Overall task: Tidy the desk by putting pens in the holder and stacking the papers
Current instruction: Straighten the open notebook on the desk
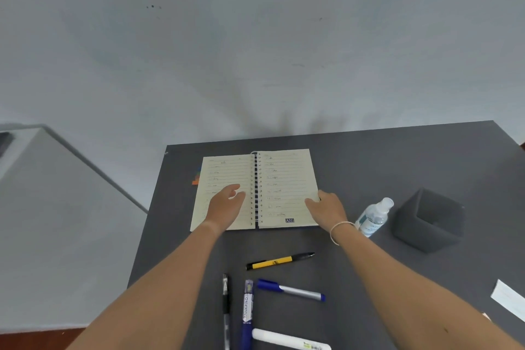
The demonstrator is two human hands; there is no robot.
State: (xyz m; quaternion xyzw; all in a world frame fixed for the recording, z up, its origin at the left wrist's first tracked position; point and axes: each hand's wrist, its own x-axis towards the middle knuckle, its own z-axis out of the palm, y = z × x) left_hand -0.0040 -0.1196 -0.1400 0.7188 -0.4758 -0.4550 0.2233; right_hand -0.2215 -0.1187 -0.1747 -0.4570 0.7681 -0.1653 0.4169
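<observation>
An open spiral notebook (284,179) with lined, handwritten pages lies at the far middle of the dark grey desk (397,165). My left hand (225,206) rests flat on its left page, fingers apart. My right hand (326,206) touches the right page's outer edge. A dark square pen holder (429,220) stands at the right. Nearer to me lie a yellow-and-black pen (279,260), a blue-and-silver pen (292,290), a black pen (226,307), a blue marker (247,312) and a white marker (289,339). A white paper (508,300) shows at the right edge.
A small clear bottle (373,217) stands between my right wrist and the pen holder. Coloured tabs (196,177) stick out from the notebook's left side. A pale grey surface (42,207) sits left of the desk, and a grey wall rises behind.
</observation>
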